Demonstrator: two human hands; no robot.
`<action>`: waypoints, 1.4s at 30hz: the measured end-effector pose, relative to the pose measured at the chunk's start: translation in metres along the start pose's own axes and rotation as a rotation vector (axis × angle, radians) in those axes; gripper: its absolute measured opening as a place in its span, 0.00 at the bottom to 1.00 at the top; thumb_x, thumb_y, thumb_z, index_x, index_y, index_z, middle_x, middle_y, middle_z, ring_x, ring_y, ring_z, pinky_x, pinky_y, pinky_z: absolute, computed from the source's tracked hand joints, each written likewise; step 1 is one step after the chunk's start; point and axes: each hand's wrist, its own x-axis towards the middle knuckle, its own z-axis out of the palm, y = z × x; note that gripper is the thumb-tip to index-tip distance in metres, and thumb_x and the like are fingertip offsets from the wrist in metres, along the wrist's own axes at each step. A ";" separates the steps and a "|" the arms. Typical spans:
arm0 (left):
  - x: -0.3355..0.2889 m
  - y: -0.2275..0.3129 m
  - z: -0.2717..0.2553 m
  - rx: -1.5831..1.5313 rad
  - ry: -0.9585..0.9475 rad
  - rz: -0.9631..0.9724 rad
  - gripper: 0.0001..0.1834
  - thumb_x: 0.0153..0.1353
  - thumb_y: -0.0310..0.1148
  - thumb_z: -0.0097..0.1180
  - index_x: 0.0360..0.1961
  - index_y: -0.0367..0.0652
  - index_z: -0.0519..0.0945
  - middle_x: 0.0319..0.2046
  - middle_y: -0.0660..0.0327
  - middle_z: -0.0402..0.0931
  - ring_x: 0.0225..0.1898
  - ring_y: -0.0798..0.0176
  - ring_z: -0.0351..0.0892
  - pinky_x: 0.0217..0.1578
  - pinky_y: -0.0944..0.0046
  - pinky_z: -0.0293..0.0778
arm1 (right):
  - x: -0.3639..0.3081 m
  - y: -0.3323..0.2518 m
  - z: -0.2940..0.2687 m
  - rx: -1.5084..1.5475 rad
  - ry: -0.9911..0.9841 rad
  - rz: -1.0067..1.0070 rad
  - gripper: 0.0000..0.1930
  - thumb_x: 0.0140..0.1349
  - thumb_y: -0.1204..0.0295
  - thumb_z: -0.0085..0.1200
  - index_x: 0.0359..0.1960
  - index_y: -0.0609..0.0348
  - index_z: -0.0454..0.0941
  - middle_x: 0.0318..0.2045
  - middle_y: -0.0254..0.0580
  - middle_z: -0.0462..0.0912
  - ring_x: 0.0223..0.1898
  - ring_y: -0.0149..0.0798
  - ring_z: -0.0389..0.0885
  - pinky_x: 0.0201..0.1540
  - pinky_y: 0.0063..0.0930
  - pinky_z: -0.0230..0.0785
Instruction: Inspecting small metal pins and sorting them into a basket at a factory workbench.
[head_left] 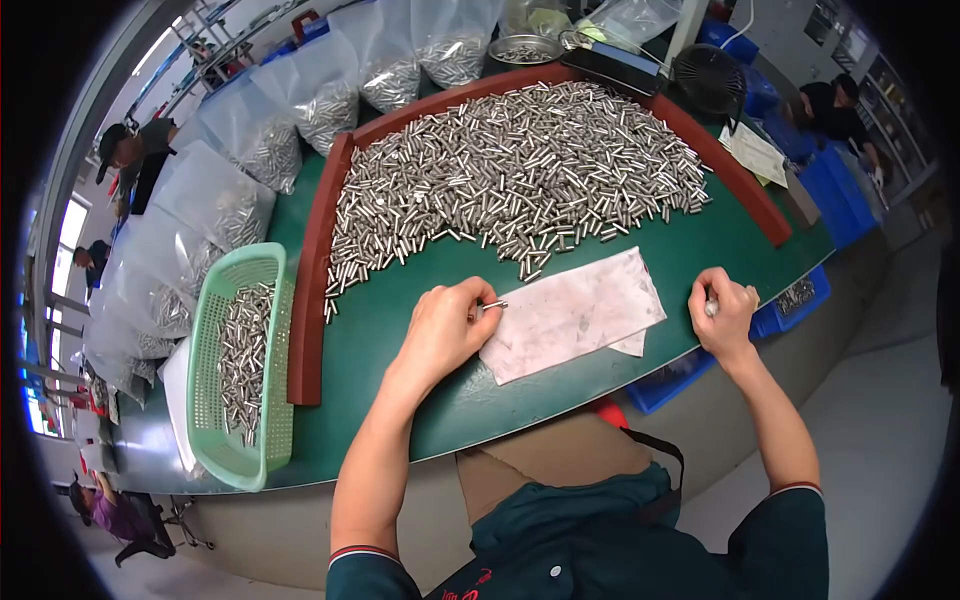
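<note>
Pinched one metal pin point(502, 304) between thumb and index finger of the left hand point(447, 325), with the fingertips together on it. Pointed the pin's free end to the right, with the long axis running nearly straight from left to right. Positioned that end over the left margin of the stained pale cloth point(575, 320); could not tell contact from clearance. Closed the right hand point(724, 308) around a small pale object point(711, 308), with only a rounded end exposed; could not tell its kind or long axis. Held the right hand beyond the cloth's right edge, apart from it and well apart from the left hand. Located the heap of loose pins point(520, 165) ahead of the cloth, with its nearest tongue forward and to the right of the left grip, hence nearer to the left hand. Observed the cloth slantwise on the green table point(440, 425), right end farther forward. Located the green basket point(281, 360) at far left, outside the red-brown rail point(308, 330).
</note>
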 end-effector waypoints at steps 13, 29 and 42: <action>-0.004 0.012 0.010 0.084 0.087 0.092 0.06 0.47 0.28 0.52 0.23 0.35 0.74 0.11 0.53 0.69 0.14 0.53 0.71 0.18 0.59 0.66 | 0.005 0.008 -0.001 0.057 0.068 -0.075 0.05 0.41 0.82 0.52 0.19 0.59 0.70 0.11 0.35 0.67 0.10 0.34 0.62 0.15 0.27 0.54; 0.001 0.008 0.002 -0.019 0.003 0.007 0.07 0.48 0.28 0.55 0.26 0.34 0.74 0.11 0.57 0.67 0.12 0.65 0.66 0.16 0.66 0.61 | 0.051 -0.115 0.067 0.328 -0.526 -0.440 0.14 0.36 0.76 0.53 0.31 0.57 0.74 0.16 0.36 0.74 0.19 0.42 0.75 0.20 0.35 0.65; 0.000 0.006 0.002 0.003 0.010 0.003 0.08 0.47 0.29 0.55 0.25 0.34 0.74 0.11 0.57 0.67 0.13 0.62 0.67 0.18 0.64 0.63 | 0.046 -0.093 0.050 0.214 -0.523 -0.698 0.21 0.30 0.74 0.54 0.34 0.57 0.75 0.11 0.31 0.67 0.14 0.34 0.71 0.18 0.29 0.61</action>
